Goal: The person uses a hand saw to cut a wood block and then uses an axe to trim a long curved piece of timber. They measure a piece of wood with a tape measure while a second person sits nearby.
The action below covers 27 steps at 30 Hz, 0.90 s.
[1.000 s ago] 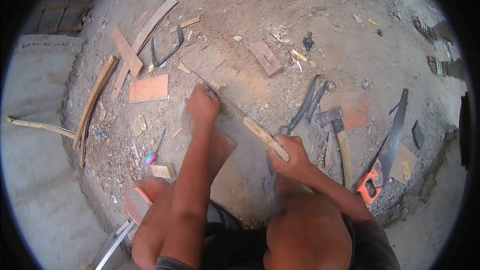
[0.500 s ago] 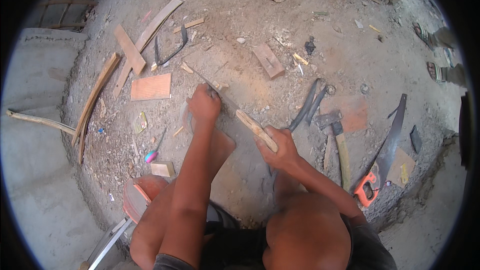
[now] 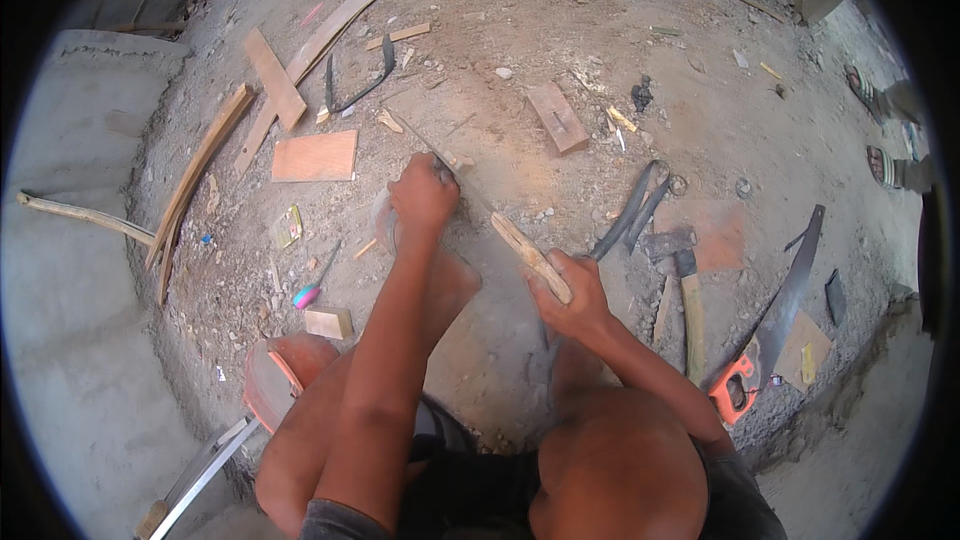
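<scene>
A wooden-handled blade (image 3: pixel 500 223) is held slantwise over the ground, between the feet and the block (image 3: pixel 557 117). The handle is clenched by the right hand (image 3: pixel 567 290), seemingly to drive it; the far end is pinned under the closed left hand (image 3: pixel 424 196), seemingly to steady it.

Knife (image 3: pixel 500 225): pale raw wood handle, dull metal blade. Floor (image 3: pixel 520 40): rough, dusty, matt. Saw (image 3: pixel 785 305): dark metal, orange plastic grip.

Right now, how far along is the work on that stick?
Done: little shows; wood scraps litter the ground. In hand: the left hand pins the thin end of the stick down, while the right hand grips its thicker wooden end. Left: the hammer and saw lie unused beside the right arm.
</scene>
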Tool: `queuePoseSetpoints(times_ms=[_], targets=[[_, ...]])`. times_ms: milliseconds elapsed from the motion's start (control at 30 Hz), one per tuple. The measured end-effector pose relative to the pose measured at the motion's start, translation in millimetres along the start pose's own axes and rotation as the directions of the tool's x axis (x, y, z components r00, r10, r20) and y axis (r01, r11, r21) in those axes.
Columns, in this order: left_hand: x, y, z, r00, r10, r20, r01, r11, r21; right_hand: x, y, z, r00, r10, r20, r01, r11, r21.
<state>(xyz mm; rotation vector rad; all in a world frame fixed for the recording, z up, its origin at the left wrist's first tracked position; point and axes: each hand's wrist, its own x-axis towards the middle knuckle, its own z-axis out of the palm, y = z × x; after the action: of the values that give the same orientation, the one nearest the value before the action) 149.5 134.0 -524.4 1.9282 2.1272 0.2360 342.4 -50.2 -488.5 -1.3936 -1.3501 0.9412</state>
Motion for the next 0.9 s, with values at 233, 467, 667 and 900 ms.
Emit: queuePoseSetpoints(times_ms=[233,467,667,900], targets=[[-6,0,0,0.996,0.057,-0.066,-0.053,0.997,0.061,-22,-1,-12,0.997,0.054,0.052,-0.057,0.996,0.073],[-4,-4,-4,1.000,-0.012,-0.011,0.012,1.000,0.000,1,10,13,0.998,-0.057,-0.041,0.058,0.998,0.026],[-3,-3,-1,0.999,0.003,-0.035,-0.001,0.998,0.056,-41,8,-22,0.999,0.029,0.026,-0.031,0.997,0.067],[-1,-10,0,1.000,-0.007,-0.023,0.006,1.000,-0.019,-12,12,-2,0.999,-0.041,-0.007,0.041,0.999,0.032]])
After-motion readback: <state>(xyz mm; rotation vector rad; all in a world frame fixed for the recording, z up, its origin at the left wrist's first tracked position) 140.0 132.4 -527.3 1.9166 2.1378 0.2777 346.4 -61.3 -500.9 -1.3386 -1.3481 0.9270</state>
